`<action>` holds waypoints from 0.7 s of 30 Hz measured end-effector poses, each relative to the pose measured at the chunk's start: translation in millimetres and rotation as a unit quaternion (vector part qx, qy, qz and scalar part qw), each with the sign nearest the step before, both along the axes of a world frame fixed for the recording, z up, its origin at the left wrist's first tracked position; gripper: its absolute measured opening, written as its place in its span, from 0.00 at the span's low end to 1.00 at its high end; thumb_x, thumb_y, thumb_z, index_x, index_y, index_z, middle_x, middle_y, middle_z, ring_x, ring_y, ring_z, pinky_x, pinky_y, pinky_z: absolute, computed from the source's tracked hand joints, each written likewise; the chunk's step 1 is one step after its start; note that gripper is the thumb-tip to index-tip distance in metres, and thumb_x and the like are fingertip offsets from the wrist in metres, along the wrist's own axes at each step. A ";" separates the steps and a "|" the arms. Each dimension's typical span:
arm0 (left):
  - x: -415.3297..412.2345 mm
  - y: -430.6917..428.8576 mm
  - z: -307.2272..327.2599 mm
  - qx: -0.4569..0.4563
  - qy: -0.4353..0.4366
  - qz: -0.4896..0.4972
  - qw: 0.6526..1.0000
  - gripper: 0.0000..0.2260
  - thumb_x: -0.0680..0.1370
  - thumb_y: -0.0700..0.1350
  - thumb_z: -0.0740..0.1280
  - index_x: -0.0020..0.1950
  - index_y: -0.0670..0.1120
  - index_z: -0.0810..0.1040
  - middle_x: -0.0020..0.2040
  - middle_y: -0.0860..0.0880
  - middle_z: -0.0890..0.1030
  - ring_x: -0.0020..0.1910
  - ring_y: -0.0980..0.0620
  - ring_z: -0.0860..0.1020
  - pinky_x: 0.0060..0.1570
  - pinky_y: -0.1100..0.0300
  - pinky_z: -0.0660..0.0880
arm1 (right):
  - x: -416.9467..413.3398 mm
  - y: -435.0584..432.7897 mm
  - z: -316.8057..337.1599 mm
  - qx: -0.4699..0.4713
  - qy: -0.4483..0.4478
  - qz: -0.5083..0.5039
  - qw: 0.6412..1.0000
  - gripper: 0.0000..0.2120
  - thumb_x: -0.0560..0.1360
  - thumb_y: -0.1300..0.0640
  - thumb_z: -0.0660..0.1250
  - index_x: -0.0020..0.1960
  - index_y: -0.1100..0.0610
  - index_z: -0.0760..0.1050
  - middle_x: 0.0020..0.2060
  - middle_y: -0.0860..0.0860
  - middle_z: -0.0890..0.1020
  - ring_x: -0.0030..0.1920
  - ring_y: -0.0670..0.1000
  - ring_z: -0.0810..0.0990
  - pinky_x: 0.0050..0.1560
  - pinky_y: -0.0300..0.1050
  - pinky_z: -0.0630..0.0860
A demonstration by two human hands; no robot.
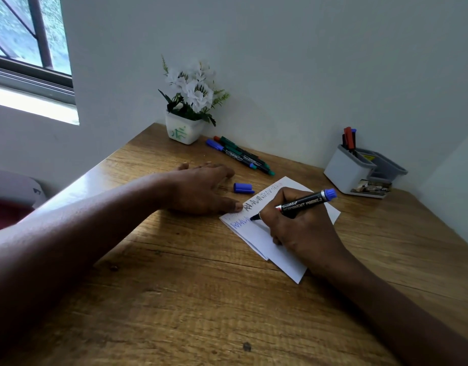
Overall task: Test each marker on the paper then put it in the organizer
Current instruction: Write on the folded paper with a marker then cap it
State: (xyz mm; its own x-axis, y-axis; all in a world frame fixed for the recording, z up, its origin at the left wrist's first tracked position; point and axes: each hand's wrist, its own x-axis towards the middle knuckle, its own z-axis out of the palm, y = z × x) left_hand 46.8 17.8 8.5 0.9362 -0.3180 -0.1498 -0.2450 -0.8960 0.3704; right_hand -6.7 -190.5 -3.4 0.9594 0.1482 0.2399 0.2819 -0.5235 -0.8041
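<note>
My right hand (304,228) grips a blue permanent marker (305,202), its tip touching the white paper (280,256) beside a line of blue scribble. A black scribble line runs above it. My left hand (201,188) lies flat on the desk, its thumb pressing the paper's left corner. The marker's blue cap (243,188) lies loose on the desk just behind the paper. Several capped markers (240,154) lie in a bunch near the wall. The grey organizer (359,171) stands at the back right with a few markers (349,138) upright in it.
A white pot of artificial flowers (186,125) stands in the back corner of the wooden desk (201,299). Walls close the desk at the back and right. A window is at the upper left.
</note>
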 end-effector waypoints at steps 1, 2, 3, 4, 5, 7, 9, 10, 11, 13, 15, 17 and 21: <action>0.3 0.1 0.0 0.000 0.001 0.000 1.000 0.37 0.75 0.68 0.63 0.80 0.57 0.54 0.82 0.53 0.53 0.80 0.49 0.53 0.78 0.41 0.45 | -0.2 -0.1 0.6 0.005 0.011 0.001 1.000 0.07 0.74 0.57 0.72 0.40 0.59 0.79 0.28 0.51 0.82 0.28 0.44 0.79 0.33 0.40 0.76; 0.5 0.6 0.0 0.000 0.002 0.000 1.000 0.38 0.75 0.68 0.63 0.80 0.57 0.54 0.82 0.53 0.53 0.80 0.49 0.53 0.78 0.41 0.45 | -0.6 0.3 1.0 0.006 0.019 0.004 1.000 0.06 0.74 0.57 0.72 0.41 0.59 0.79 0.28 0.50 0.82 0.28 0.44 0.80 0.33 0.39 0.76; 0.4 0.9 0.3 -0.001 0.003 0.001 1.000 0.38 0.75 0.68 0.63 0.80 0.57 0.54 0.82 0.53 0.54 0.80 0.49 0.53 0.78 0.41 0.45 | -0.7 1.0 1.3 0.002 0.022 0.006 1.000 0.06 0.75 0.57 0.72 0.41 0.58 0.80 0.28 0.50 0.83 0.29 0.44 0.80 0.33 0.38 0.76; 0.2 0.9 0.5 -0.002 0.002 0.001 1.000 0.38 0.75 0.68 0.63 0.80 0.57 0.54 0.82 0.53 0.54 0.80 0.49 0.53 0.78 0.41 0.46 | -0.2 1.4 1.0 -0.002 0.019 0.003 1.000 0.06 0.75 0.57 0.72 0.41 0.58 0.80 0.29 0.51 0.83 0.28 0.44 0.80 0.32 0.38 0.75; -0.2 0.6 0.6 -0.003 0.002 0.001 1.000 0.38 0.75 0.68 0.63 0.80 0.57 0.54 0.82 0.53 0.54 0.80 0.49 0.54 0.78 0.41 0.47 | 0.6 1.5 0.6 -0.004 0.013 -0.007 1.000 0.06 0.74 0.57 0.73 0.41 0.59 0.80 0.28 0.51 0.83 0.28 0.45 0.80 0.31 0.37 0.74; -1.1 -0.5 1.1 -0.005 0.004 0.001 1.000 0.37 0.76 0.67 0.63 0.80 0.57 0.54 0.82 0.53 0.54 0.80 0.49 0.54 0.77 0.41 0.48 | 0.6 1.5 -0.4 -0.005 0.006 -0.024 1.000 0.07 0.74 0.57 0.73 0.42 0.60 0.80 0.29 0.52 0.83 0.27 0.45 0.80 0.30 0.36 0.74; -1.2 -0.5 1.5 -0.005 0.003 0.001 1.000 0.37 0.76 0.67 0.64 0.80 0.57 0.54 0.82 0.52 0.54 0.80 0.48 0.53 0.77 0.41 0.48 | -0.9 3.0 -1.3 -0.014 0.010 -0.025 1.000 0.06 0.75 0.54 0.73 0.43 0.57 0.81 0.30 0.51 0.83 0.29 0.44 0.80 0.31 0.35 0.74; -1.6 -0.5 1.5 -0.005 0.003 0.003 1.000 0.37 0.76 0.67 0.64 0.80 0.57 0.54 0.82 0.52 0.54 0.80 0.48 0.53 0.77 0.42 0.48 | -1.3 3.5 -1.6 -0.016 0.014 -0.024 1.000 0.06 0.76 0.54 0.72 0.43 0.56 0.81 0.30 0.50 0.83 0.29 0.43 0.80 0.31 0.34 0.74; -2.3 -0.7 1.5 -0.006 0.003 0.005 1.000 0.37 0.76 0.67 0.64 0.80 0.57 0.54 0.82 0.53 0.54 0.80 0.48 0.54 0.77 0.42 0.49 | -1.1 3.3 -1.7 -0.002 0.020 -0.026 0.999 0.07 0.76 0.54 0.72 0.43 0.56 0.81 0.29 0.49 0.83 0.28 0.43 0.80 0.30 0.33 0.73; -4.1 -0.5 1.8 -0.011 -0.004 0.007 1.000 0.36 0.76 0.67 0.64 0.80 0.58 0.55 0.82 0.53 0.56 0.80 0.48 0.55 0.76 0.42 0.50 | 0.7 0.7 -0.4 0.074 0.046 -0.039 0.995 0.06 0.78 0.56 0.70 0.44 0.58 0.80 0.29 0.50 0.82 0.28 0.44 0.79 0.29 0.36 0.73; -5.9 -0.3 1.0 -0.028 -0.019 0.013 0.999 0.34 0.76 0.66 0.64 0.79 0.59 0.57 0.80 0.53 0.60 0.78 0.48 0.59 0.76 0.43 0.54 | 3.8 -2.9 2.3 0.162 0.083 -0.041 0.983 0.04 0.78 0.59 0.69 0.47 0.59 0.80 0.31 0.51 0.83 0.32 0.47 0.80 0.32 0.40 0.74; -6.6 -2.0 -1.8 -0.057 -0.056 0.025 0.996 0.30 0.77 0.65 0.64 0.78 0.60 0.61 0.78 0.52 0.66 0.75 0.49 0.65 0.74 0.43 0.61 | 6.5 -5.5 4.2 0.238 0.114 -0.022 0.964 0.04 0.78 0.61 0.68 0.51 0.61 0.81 0.35 0.54 0.84 0.38 0.50 0.81 0.38 0.43 0.76; -5.7 -14.1 -6.2 -0.050 -0.168 0.050 0.983 0.24 0.79 0.64 0.61 0.74 0.61 0.67 0.74 0.54 0.71 0.73 0.51 0.69 0.71 0.44 0.65 | 4.7 -9.4 10.8 0.367 0.181 0.023 0.912 0.10 0.80 0.59 0.63 0.49 0.60 0.83 0.38 0.57 0.85 0.38 0.51 0.83 0.39 0.42 0.77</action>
